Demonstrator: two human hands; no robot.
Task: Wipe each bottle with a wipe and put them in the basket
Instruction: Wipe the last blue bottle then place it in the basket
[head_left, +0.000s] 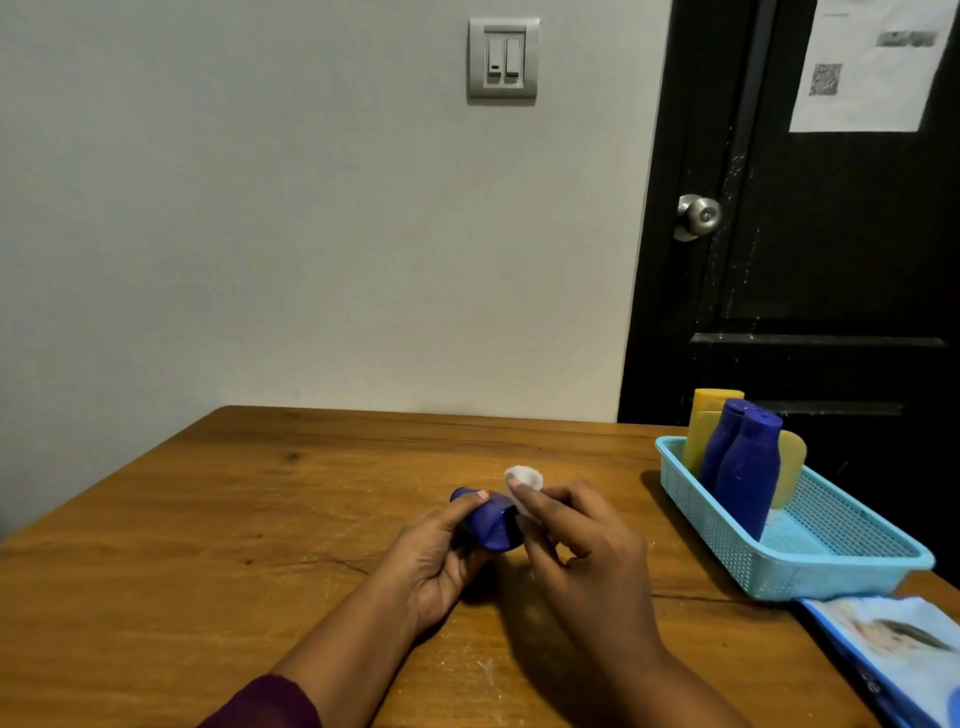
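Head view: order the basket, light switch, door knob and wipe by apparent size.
1. basket
2. light switch
3. door knob and wipe look about alike; the wipe is partly covered by fingers, so unranked.

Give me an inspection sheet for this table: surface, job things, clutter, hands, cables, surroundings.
Surface: wooden table, scratched, with white flecks.
Job's things: held blue bottle; white wipe against it; basket holds two standing blue bottles and a yellow bottle.
Clutter: wipes pack at the table's right edge.
Hands: left hand grips the held blue bottle; right hand pinches the wipe.
Cables: nothing seen.
Surroundings: grey wall, light switch, black door with a paper sheet.
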